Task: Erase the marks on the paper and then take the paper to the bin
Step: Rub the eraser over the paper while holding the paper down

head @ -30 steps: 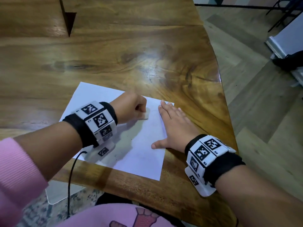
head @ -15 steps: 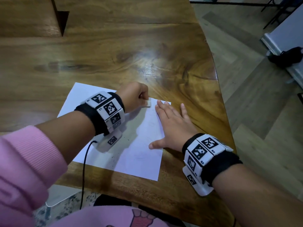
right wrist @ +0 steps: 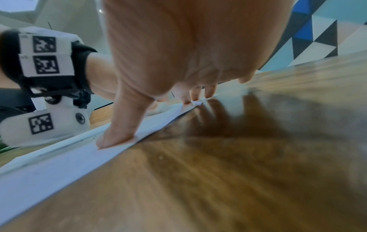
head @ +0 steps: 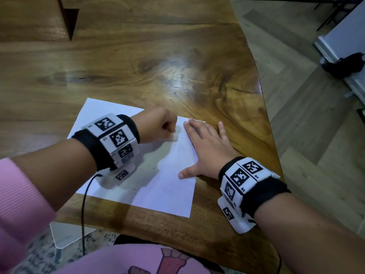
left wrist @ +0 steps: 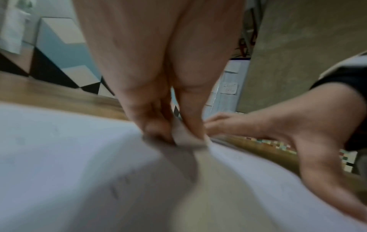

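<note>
A white sheet of paper (head: pixel 164 186) lies flat near the front edge of the wooden table (head: pixel 138 66); faint pencil outlines and dark eraser crumbs show on it. My left hand (head: pixel 160 125) is curled into a fist over the sheet's far part and pinches a small whitish eraser (left wrist: pixel 184 135) whose tip presses on the paper (left wrist: pixel 59 157). My right hand (head: pixel 205 147) lies flat with fingers spread on the sheet's right edge, partly on the wood. In the right wrist view its thumb (right wrist: pixel 117 135) presses the paper's edge (right wrist: pixel 59 163).
The table's curved right edge (head: pixel 262 107) drops to a wood-plank floor. A dark notch (head: pixel 69 20) cuts into the tabletop at the far left. A black object (head: pixel 343 64) lies on the floor by a white unit. A cable (head: pixel 84 214) hangs from my left wrist.
My left fist with the eraser has slid away from me along the sheet toward its far edge. The right hand has stayed flat, its little finger spreading out.
</note>
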